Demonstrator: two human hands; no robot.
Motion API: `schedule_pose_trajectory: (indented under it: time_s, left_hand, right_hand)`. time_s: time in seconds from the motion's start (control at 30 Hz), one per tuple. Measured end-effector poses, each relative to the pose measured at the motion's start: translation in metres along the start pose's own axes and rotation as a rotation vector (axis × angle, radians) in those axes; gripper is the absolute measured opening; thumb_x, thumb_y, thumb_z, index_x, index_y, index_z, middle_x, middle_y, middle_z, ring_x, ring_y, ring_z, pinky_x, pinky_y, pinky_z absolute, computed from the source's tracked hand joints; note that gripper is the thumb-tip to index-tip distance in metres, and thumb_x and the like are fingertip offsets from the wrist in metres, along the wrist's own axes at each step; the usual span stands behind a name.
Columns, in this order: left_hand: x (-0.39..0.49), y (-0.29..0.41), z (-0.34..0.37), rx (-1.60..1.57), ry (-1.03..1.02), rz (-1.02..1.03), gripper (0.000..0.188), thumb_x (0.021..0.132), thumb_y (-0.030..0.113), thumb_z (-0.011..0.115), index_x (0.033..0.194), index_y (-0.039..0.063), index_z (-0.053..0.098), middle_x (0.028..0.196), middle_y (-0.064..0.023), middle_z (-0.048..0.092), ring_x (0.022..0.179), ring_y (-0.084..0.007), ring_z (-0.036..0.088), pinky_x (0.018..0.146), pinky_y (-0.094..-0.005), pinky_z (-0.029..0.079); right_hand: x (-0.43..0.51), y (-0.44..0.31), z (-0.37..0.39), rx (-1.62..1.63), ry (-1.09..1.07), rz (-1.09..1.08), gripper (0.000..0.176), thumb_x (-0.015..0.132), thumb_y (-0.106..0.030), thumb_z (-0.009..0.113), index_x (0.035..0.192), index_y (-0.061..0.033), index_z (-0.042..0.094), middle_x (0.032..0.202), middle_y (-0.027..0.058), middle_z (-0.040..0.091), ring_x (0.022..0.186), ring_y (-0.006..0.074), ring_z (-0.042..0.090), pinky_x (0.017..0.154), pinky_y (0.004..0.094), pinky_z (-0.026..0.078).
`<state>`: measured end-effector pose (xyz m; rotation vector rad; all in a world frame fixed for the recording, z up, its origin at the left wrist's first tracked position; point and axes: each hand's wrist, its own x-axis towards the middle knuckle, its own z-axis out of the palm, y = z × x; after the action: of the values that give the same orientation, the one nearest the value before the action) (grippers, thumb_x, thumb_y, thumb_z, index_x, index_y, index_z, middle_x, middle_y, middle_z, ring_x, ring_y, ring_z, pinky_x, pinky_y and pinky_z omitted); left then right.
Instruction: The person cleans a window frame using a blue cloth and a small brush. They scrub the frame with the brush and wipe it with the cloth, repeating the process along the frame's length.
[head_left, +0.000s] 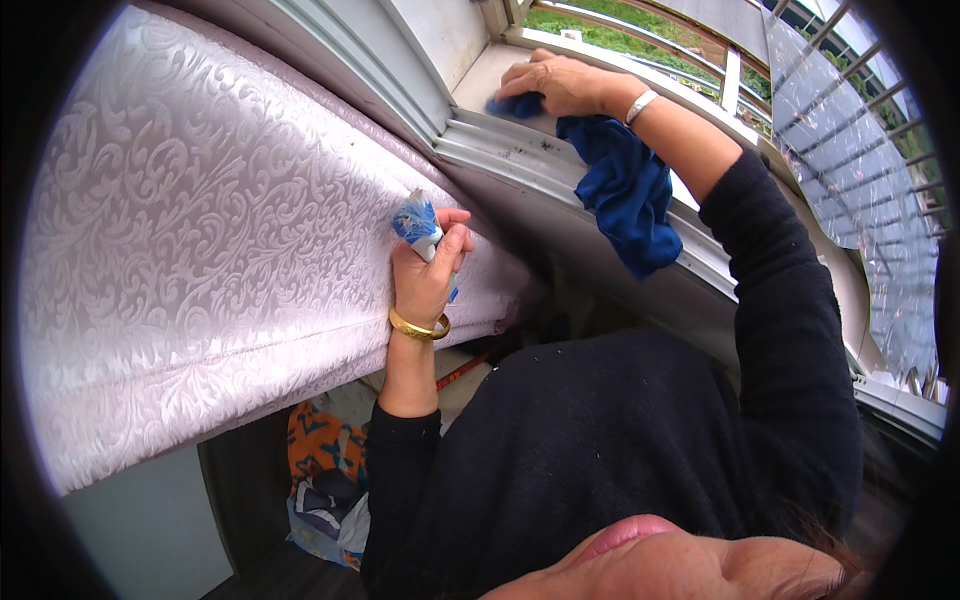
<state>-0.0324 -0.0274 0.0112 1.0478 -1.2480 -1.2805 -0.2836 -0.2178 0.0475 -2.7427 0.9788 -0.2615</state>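
My left hand (429, 262) is closed around the handle of a small brush (416, 221) with frayed blue bristles. The brush points up, in front of a pale patterned curtain (225, 247). Up at the window, my right hand (556, 84) presses a dark blue cloth (626, 191) onto the white sill (484, 75). Part of the cloth is bunched under the fingers, and the rest hangs down over the metal window track (517, 150). Dark specks of dirt lie in the track beside the cloth.
Metal bars (847, 82) and a light sheet panel (821, 157) stand outside the window. The white window frame (375, 60) rises beside the curtain. Below, an orange patterned bag (322, 442) sits on the dark floor, near a red stick (469, 369).
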Motion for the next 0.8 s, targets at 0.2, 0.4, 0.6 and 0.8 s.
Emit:
schedule_pose_trajectory:
  time_s: [0.2, 0.4, 0.6, 0.8]
  left_hand:
    - [-0.004, -0.002, -0.005, 0.004, 0.026, -0.002, 0.020, 0.092, 0.010, 0.062, 0.108, -0.003, 0.061, 0.080, -0.0064, 0.062, 0.063, -0.0077, 0.049, 0.057, -0.0205, 0.038]
    - [-0.003, -0.004, -0.003, -0.042, 0.005, -0.001, 0.019, 0.093, 0.009, 0.061, 0.107, -0.003, 0.061, 0.080, -0.0061, 0.061, 0.062, -0.0076, 0.049, 0.057, -0.0204, 0.038]
    - [-0.002, -0.006, -0.003, -0.043, 0.024, -0.038, 0.019, 0.093, 0.009, 0.061, 0.107, -0.003, 0.061, 0.079, -0.0059, 0.061, 0.062, -0.0077, 0.049, 0.057, -0.0204, 0.038]
    - [-0.003, -0.011, -0.003, -0.061, 0.017, -0.015, 0.019, 0.093, 0.011, 0.061, 0.107, -0.002, 0.061, 0.079, -0.0053, 0.061, 0.062, -0.0075, 0.049, 0.057, -0.0206, 0.038]
  right_hand:
    - [-0.046, -0.028, -0.033, -0.054, -0.228, 0.274, 0.032, 0.078, -0.029, 0.065, 0.101, -0.0065, 0.068, 0.093, 0.0136, 0.065, 0.088, 0.0309, 0.065, 0.077, 0.0406, 0.052]
    - [0.009, -0.065, 0.003, -0.267, 0.315, 0.165, 0.022, 0.087, -0.022, 0.063, 0.104, -0.0082, 0.066, 0.092, 0.0147, 0.061, 0.080, 0.0312, 0.067, 0.066, 0.0398, 0.052]
    - [0.059, -0.083, 0.029, -0.400, 0.039, 0.176, 0.020, 0.081, -0.010, 0.059, 0.096, -0.0070, 0.072, 0.092, 0.0156, 0.066, 0.081, 0.0329, 0.068, 0.069, 0.0379, 0.054]
    - [0.080, -0.084, 0.024, -0.159, -0.169, 0.277, 0.025, 0.075, -0.018, 0.060, 0.089, -0.0027, 0.074, 0.090, 0.0192, 0.071, 0.089, 0.0323, 0.069, 0.074, 0.0388, 0.055]
